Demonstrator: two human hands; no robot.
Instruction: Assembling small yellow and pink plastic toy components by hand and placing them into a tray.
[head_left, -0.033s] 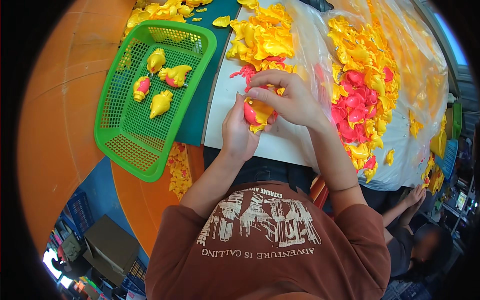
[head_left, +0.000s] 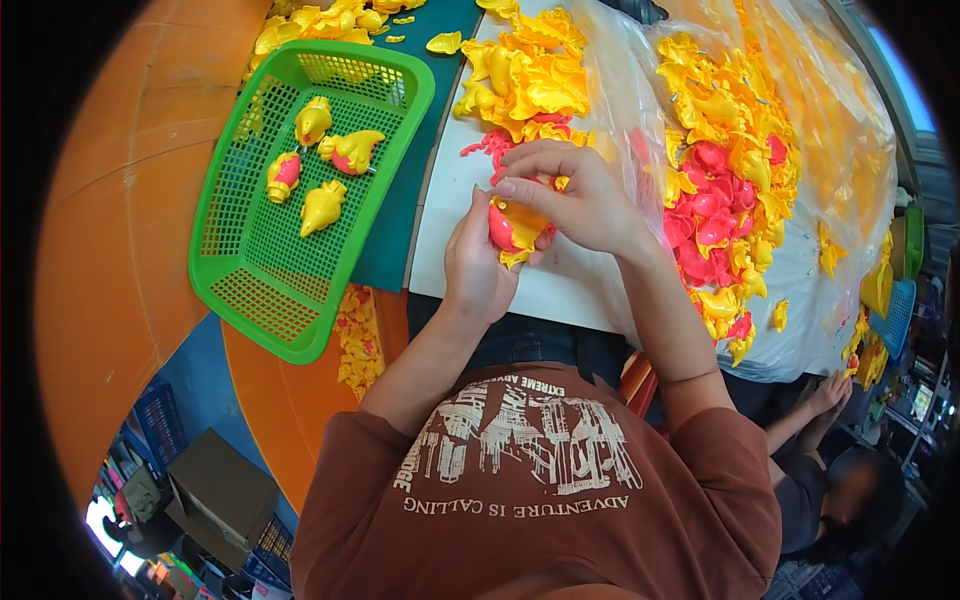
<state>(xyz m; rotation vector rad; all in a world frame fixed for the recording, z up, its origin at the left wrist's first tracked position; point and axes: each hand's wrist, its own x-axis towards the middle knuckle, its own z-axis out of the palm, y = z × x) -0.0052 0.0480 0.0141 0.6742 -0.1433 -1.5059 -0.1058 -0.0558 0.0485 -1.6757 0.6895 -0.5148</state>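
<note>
Above the white board [head_left: 560, 295], my left hand [head_left: 478, 262] cups a yellow and pink plastic toy piece [head_left: 505, 230], its hollow side partly in view. My right hand [head_left: 590, 205] bends over the top of the same piece, thumb and fingers closed at its upper edge. What the right fingertips pinch there is hidden behind the hand. Just beyond my hands lie pink plastic bits [head_left: 485, 145] and a heap of yellow toy shells [head_left: 530, 70].
At the left, a green mesh basket [head_left: 205, 240] holds several yellow and pink toy figures. To the right, yellow shells [head_left: 700, 80] and pink shells [head_left: 708, 205] are piled on clear plastic sheeting [head_left: 800, 330]. Another person's hands [head_left: 830, 392] are at the right edge.
</note>
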